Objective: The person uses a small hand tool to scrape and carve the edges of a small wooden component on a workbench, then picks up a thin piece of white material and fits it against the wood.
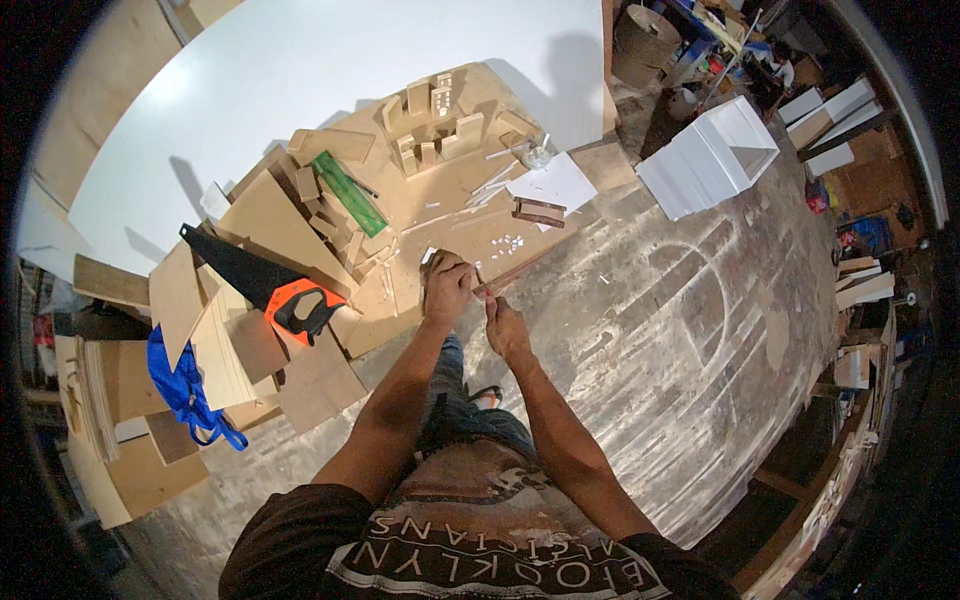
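One slim brown piece point(480, 286) sits at the tabletop's point(437, 183) near edge: the right hand point(508, 327) pinches it; whether the curled left hand point(447, 288), just beside, grips it too, I cannot tell. White chips point(507, 245) lie near that edge.

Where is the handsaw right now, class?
In the head view, the handsaw lies left of the person's left hand, across wooden boards, lower left of the green strip.
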{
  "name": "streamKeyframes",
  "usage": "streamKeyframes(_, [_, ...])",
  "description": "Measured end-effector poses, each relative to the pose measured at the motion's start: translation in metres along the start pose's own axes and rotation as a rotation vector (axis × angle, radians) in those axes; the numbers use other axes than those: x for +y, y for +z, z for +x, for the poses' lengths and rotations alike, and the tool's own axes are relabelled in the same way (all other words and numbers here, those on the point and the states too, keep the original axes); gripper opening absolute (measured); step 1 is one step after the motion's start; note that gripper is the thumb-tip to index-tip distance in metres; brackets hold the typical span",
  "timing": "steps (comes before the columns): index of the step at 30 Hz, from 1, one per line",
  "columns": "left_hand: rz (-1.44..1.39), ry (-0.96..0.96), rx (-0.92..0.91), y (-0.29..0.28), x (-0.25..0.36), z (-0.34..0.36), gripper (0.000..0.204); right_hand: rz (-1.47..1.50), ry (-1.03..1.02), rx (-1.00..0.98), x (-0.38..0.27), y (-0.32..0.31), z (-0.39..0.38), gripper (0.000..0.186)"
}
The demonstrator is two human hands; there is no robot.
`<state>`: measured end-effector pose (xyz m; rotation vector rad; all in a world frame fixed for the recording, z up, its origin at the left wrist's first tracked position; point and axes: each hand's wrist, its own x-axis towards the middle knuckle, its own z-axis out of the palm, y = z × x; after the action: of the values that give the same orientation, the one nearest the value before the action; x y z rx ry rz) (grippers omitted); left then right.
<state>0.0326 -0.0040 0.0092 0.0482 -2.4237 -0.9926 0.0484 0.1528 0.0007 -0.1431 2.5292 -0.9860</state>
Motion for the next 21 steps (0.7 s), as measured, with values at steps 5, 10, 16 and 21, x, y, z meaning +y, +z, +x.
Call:
streamKeyframes(5, [-0.016,-0.011,-0.009,-0.001,0.0,0.001,0.009,-0.003,-0.009,0.005,-0.003,-0.002,0.001,0.055])
streamKeyframes(10, [0.02,-0.018,-0.023,0.0,-0.001,0.0,0.008,-0.022,0.03,-0.008,-0.014,-0.006,-0.001,0.055])
streamKeyframes(16, [0.019,-0.012,-0.022,0.002,0.005,0.002,0.008,-0.138,0.052,0.056,-0.02,-0.004,-0.005,0.051])
streamKeyframes(21, [0.045,0.125,-0.038,-0.004,0.001,0.002,0.014,-0.133,0.173,-0.127,-0.033,-0.014,-0.004,0.058])
